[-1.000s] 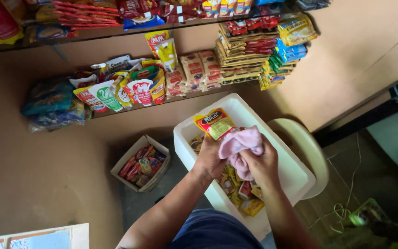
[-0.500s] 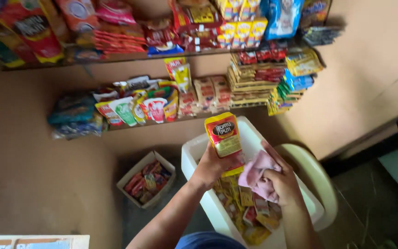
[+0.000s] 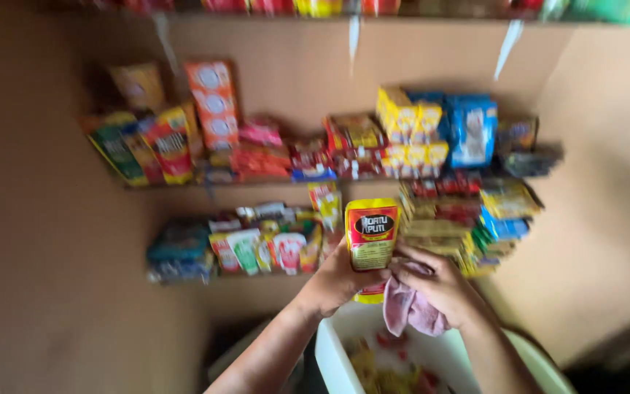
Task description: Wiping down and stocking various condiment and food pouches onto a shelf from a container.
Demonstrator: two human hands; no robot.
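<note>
My left hand (image 3: 335, 281) grips a yellow and red pouch (image 3: 371, 237) upright in front of the shelves. My right hand (image 3: 439, 283) holds a pink cloth (image 3: 411, 309) bunched against the pouch's lower right side. Both hands are raised above a white plastic tub (image 3: 333, 356), which has several small yellow and red packets lying in it. The picture is blurred by motion.
Two wall shelves hold rows of packets: the upper shelf (image 3: 315, 153) with red, yellow and blue packs, the lower shelf (image 3: 257, 248) with sachets and a stack of flat packs (image 3: 468, 226). Brown walls stand on both sides. A pale rounded chair edge (image 3: 548, 365) is behind the tub.
The view has tilted up from the tub toward the shelves. Both hands have lifted the pouch and the cloth higher, away from the tub.
</note>
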